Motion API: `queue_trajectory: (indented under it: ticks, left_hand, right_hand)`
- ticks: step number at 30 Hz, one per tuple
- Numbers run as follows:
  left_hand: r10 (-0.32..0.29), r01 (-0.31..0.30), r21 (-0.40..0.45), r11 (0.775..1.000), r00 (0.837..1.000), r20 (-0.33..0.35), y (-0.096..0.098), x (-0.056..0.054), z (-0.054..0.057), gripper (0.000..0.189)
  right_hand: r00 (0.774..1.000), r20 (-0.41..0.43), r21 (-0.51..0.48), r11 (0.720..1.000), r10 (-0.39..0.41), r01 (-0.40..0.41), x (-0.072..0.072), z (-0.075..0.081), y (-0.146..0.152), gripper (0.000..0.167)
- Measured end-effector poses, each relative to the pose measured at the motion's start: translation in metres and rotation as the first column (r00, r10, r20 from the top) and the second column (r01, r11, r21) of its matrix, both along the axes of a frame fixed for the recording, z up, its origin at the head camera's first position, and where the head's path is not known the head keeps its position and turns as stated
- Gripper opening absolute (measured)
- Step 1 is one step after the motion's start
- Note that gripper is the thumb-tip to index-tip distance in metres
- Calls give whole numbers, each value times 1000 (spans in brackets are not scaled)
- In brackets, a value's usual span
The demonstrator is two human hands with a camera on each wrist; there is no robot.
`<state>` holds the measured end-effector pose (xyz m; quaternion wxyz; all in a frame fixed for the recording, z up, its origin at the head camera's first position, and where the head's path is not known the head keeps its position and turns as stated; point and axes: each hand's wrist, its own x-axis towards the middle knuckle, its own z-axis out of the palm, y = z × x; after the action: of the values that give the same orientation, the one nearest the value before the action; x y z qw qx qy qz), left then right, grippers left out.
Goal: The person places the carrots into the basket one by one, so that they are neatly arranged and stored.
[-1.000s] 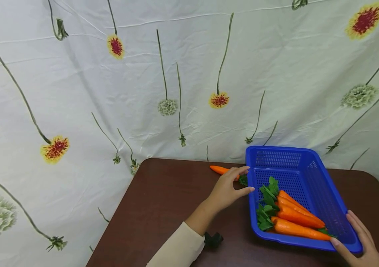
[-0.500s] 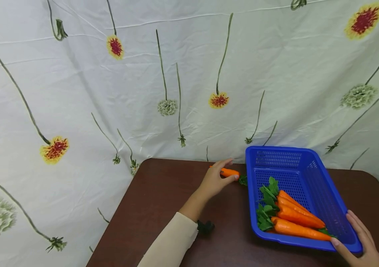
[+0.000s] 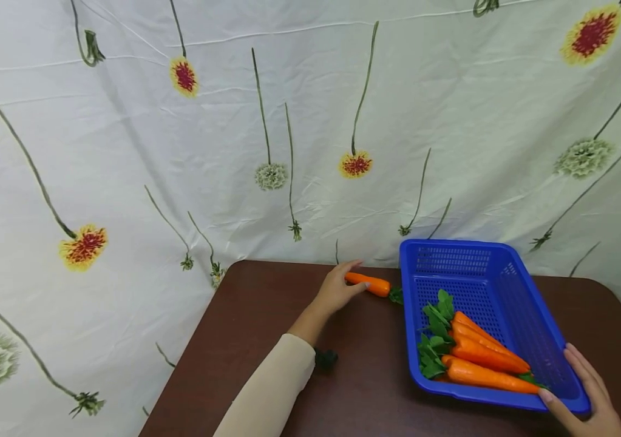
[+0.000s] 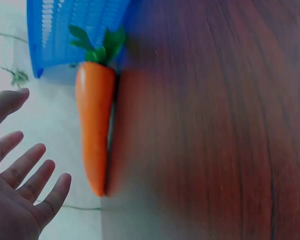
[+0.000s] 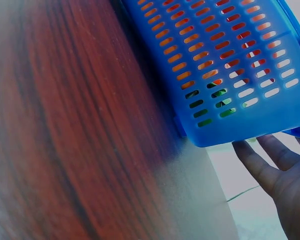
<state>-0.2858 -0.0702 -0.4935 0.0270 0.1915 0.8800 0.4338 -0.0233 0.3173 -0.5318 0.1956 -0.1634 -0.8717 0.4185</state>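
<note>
My left hand (image 3: 337,288) is beside a single orange carrot (image 3: 373,285) at the table's back edge, fingers spread and holding nothing. In the left wrist view that carrot (image 4: 95,125) lies with its green leaves toward the blue basket (image 4: 80,15), and the left hand (image 4: 22,195) stands apart from it. My right hand (image 3: 589,394) holds the near right corner of the blue plastic basket (image 3: 547,309), thumb at the front rim and fingers along the right side. Several leafy carrots (image 3: 487,355) lie in the basket's front part. The right wrist view shows the fingers (image 5: 257,162) against the basket's edge.
The dark brown table (image 3: 266,315) backs onto a pale flowered cloth (image 3: 223,133). A small dark object (image 3: 326,358) shows by the left sleeve; its kind is unclear.
My left hand has drawn away from the basket's left rim, moving left past the single carrot toward its tip. The right hand and basket have stayed put.
</note>
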Motion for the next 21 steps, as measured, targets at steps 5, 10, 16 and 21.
queue_trajectory:
  ticks: [5,10,16,21]
  left_hand:
    - [12,-12,-29,999,1000,7,-3,-8,-10,60]
    - [3,-2,-89,996,1000,5,-2,-16,-20,60]
    - [27,-23,-105,994,999,35,-2,-25,-27,54]
    - [31,-27,-126,992,999,31,-3,-29,-27,47]
  right_hand:
    - [1000,2,-4,1000,8,-8,0,1,1,85]
    - [1000,-14,-6,1000,5,-5,0,1,1,85]
    - [1000,-16,-2,1000,10,-10,-1,2,1,85]
    - [1000,-16,-5,1000,12,-12,-1,1,2,85]
